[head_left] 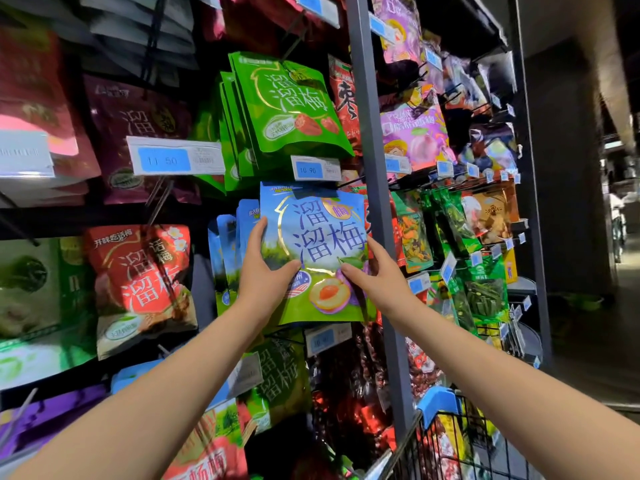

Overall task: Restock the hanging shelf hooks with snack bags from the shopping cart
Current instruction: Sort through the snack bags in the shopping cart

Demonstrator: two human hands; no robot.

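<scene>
A blue and green snack bag [317, 237] is held up against the hanging shelf, in front of a row of matching blue bags [227, 244] on a hook. My left hand [265, 271] grips its left edge, thumb across the front. My right hand [375, 271] grips its right edge, thumb on the front too. The bag's top sits just under the 10.90 price tag [316, 169]. The hook itself is hidden behind the bag. The shopping cart [460, 441] stands at the lower right with more bags inside.
Green bags [291, 105] hang directly above, red bags [138, 282] to the left, dark green ones [280, 375] below. A grey upright post [372, 168] separates this bay from the right one, where price tags jut out on hooks. An aisle opens at the far right.
</scene>
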